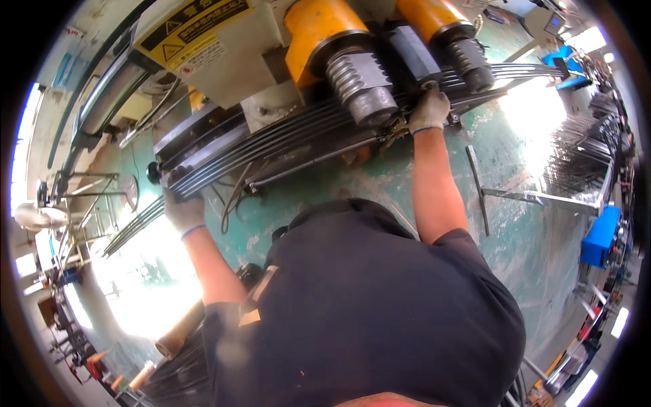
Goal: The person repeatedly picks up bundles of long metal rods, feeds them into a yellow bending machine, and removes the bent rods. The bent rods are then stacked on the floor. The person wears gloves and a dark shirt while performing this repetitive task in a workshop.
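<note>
A bundle of long thin metal rods runs slantwise across a machine, from lower left to upper right. My left hand, in a pale work glove, is closed round the rods near their left end. Also gloved, my right hand reaches up under a dark block between two thick threaded metal shafts. Its fingers are bent in at the block's lower end, beside the rods. What they grip is hidden.
Orange cylinders carry the shafts above the rods. A yellow warning label marks the machine housing. A metal frame stands on the green floor at right, near stacked metal pieces and a blue box. A fan stands far left.
</note>
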`<state>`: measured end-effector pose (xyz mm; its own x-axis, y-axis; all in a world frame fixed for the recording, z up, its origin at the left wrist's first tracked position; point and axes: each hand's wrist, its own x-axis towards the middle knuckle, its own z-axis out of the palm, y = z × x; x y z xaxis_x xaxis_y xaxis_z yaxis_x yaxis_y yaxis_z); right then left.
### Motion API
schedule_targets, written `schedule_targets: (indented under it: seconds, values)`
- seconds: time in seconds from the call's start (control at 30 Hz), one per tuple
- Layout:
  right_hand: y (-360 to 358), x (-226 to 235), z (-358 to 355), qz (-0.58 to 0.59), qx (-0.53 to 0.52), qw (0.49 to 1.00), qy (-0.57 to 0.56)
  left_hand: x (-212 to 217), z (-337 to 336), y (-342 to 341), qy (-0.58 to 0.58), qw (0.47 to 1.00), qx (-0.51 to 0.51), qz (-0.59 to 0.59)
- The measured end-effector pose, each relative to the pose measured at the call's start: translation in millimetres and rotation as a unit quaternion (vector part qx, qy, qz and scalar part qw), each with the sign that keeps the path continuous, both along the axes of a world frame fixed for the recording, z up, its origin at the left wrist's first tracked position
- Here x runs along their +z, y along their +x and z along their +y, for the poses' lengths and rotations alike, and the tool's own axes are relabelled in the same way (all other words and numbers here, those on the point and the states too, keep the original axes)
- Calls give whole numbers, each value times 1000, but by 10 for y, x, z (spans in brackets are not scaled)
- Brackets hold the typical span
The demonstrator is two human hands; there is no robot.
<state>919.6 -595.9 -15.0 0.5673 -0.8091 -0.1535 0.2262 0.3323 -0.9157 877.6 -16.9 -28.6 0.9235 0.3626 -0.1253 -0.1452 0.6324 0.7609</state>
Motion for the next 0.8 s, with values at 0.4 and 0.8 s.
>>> schedule_targets:
  seconds: [0.4, 0.8]
  values:
    - [-410, -52, 66, -2, 81, 989, -120, 292, -1163, -82, -142, 987, -61, 49]
    - [-1049, -1208, -577, 433, 107, 377, -812, 373, -769, -360, -266, 957, -113, 7]
